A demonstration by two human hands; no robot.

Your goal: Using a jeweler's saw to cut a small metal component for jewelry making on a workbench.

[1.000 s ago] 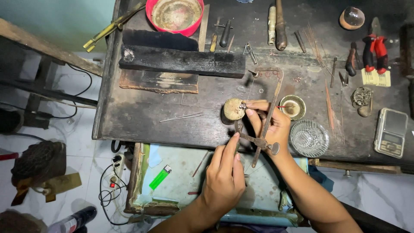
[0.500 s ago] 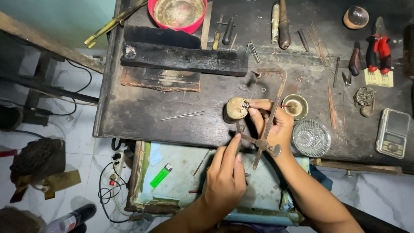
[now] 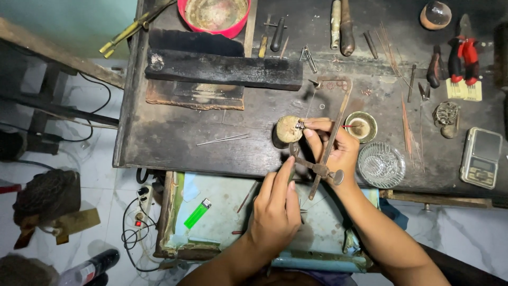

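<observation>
Head view: tiny workpiece (image 3: pixel 300 125) barely discernible, pinched by right hand (image 3: pixel 333 145) against rounded cork-like peg (image 3: pixel 289 129), thin metal saw frame (image 3: pixel 329 139) gripped at handle by left hand (image 3: pixel 275 209), blade hidden, ribbed glass dish (image 3: pixel 381 164) right of hands.

A small silver pocket scale (image 3: pixel 480 158) with a dark rectangular screen lies flat near the right edge of the bench (image 3: pixel 174 143). Just above it, under the red-handled pliers (image 3: pixel 462 55), sits a pale yellow card label (image 3: pixel 465 91), roughly rectangular.
</observation>
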